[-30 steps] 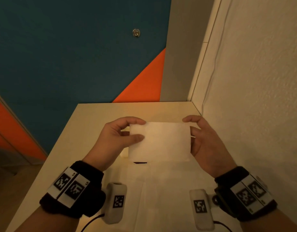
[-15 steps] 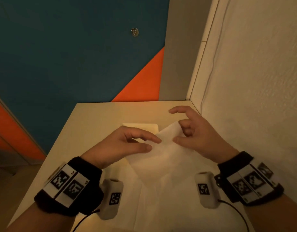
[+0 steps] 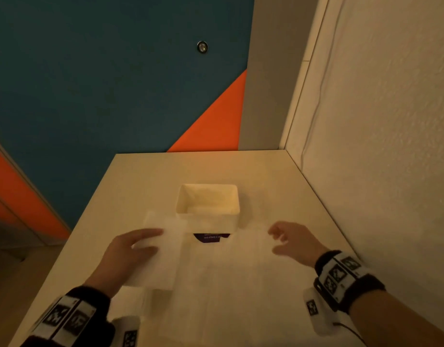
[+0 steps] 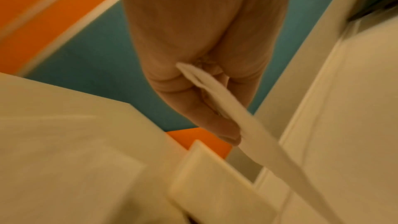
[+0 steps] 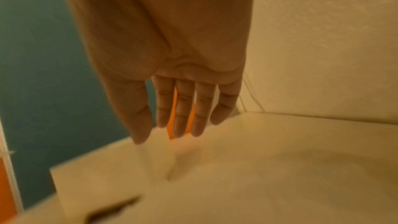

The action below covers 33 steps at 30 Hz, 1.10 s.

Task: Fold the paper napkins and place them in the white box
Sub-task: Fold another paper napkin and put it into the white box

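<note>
The white box (image 3: pixel 207 219) stands open in the middle of the table, its inside lined in white. My left hand (image 3: pixel 150 240) holds a folded white napkin (image 3: pixel 163 266) just left of and in front of the box. In the left wrist view the thumb and fingers (image 4: pixel 217 122) pinch the folded napkin (image 4: pixel 254 130) edge-on, above a corner of the box (image 4: pixel 215 176). My right hand (image 3: pixel 278 237) hovers right of the box, and its fingers (image 5: pixel 183 108) hang straight and hold nothing.
A flat stack of white napkins (image 3: pixel 228 284) with a purple label (image 3: pixel 210 237) lies on the table (image 3: pixel 145 176) in front of the box. A textured white wall (image 3: pixel 378 146) runs close along the right. The table's left edge drops to a blue and orange floor.
Both hands held the napkin up in front of me. The right hand has let go and moved off right; the left hand has carried the folded napkin down to the left, uncovering the box.
</note>
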Motion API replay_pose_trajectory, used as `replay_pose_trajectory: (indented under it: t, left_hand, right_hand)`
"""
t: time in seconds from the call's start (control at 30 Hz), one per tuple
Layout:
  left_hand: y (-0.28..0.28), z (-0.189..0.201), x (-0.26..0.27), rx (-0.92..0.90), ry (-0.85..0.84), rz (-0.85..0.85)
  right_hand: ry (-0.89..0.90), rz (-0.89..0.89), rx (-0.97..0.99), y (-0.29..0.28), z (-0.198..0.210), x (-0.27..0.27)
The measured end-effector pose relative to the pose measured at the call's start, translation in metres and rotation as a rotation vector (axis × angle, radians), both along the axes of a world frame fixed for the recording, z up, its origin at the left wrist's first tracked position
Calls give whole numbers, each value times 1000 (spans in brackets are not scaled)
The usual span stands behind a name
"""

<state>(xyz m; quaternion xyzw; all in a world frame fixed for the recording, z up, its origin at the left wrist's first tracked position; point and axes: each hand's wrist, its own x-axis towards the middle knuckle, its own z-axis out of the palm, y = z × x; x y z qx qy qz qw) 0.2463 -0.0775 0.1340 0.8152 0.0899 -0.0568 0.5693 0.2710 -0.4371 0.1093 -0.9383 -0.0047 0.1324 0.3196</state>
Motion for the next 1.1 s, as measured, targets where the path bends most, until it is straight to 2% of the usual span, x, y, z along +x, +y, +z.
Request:
replay_pose_trajectory:
  t: [0.13,0.23,0.33,0.67,0.93,1.1]
  left_hand:
    - [43,-39,-8,141,149,77]
    - [60,-58,-12,208,216,120]
    - [65,-70,-15,261,246,122]
    - [63,-74,-19,304,199,86]
    - [62,-71,-19,248,172,51]
    - [61,-72,-18,182,150,63]
  right_hand:
    - [167,98,-165,-12,-37,-18]
    - [191,115,-260,-8,-50,-28]
    - [171,116,-242,-3,-61,-33]
    - [139,92,-326,5,-84,-32]
    - [96,11,-233,3,-93,-28]
    - [103,10,-240,2,-94,-27]
